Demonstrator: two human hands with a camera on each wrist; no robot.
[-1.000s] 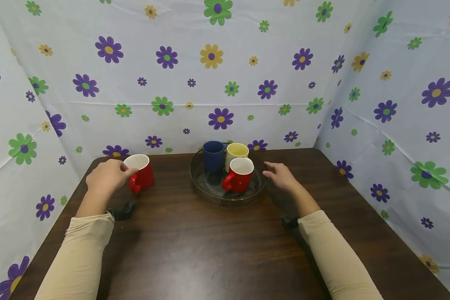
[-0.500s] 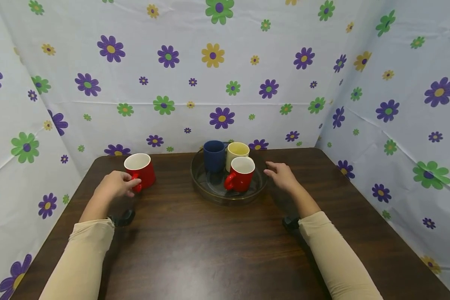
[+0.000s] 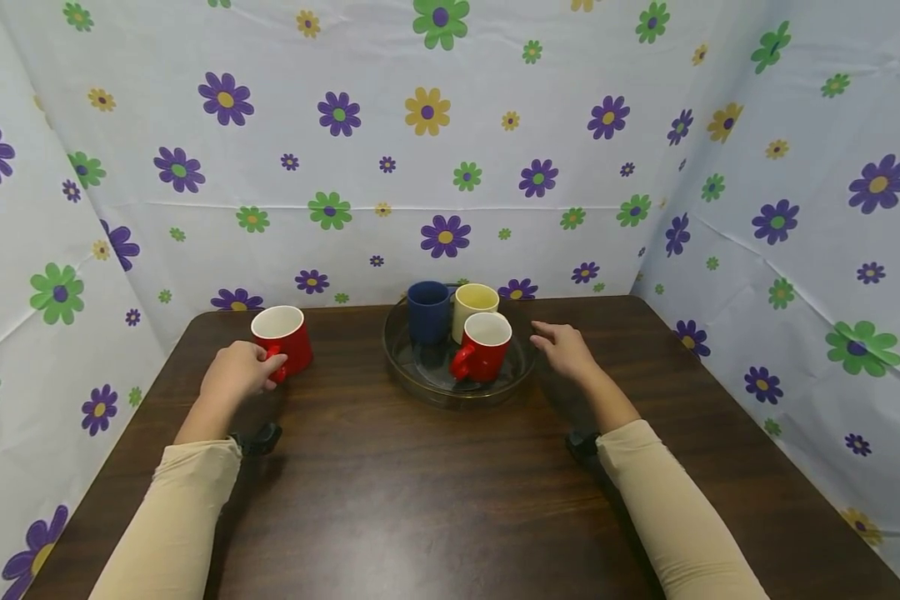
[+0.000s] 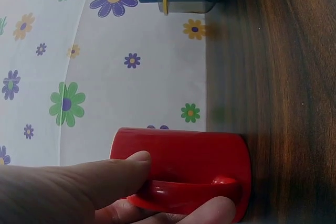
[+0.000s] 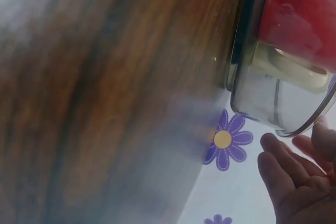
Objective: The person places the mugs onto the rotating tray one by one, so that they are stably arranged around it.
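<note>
At the left of the table stands a red mug [image 3: 296, 346] with a white inside. My left hand [image 3: 234, 375] grips its handle [image 4: 178, 195], thumb on one side and fingers curled on the other. The mug is upright and close to the table. My right hand [image 3: 565, 350] is by the right side of a round, clear-walled tray [image 3: 435, 397], fingers loosely extended and holding nothing. In the right wrist view its fingertips [image 5: 270, 142] are right by the tray's rim. Inside the tray are a blue cup [image 3: 428, 315], a yellow cup [image 3: 462, 315] and a second red mug [image 3: 487, 357].
The dark wooden table [image 3: 420, 500] stretches from the front to a white flowered cloth [image 3: 390, 242] behind. Cloth hangs at both sides too. A dark wrist device [image 3: 258, 440] sits at the left wrist.
My left hand has come down from beside the mug's rim to its handle and taken hold of it. My right hand and the tray have stayed in place.
</note>
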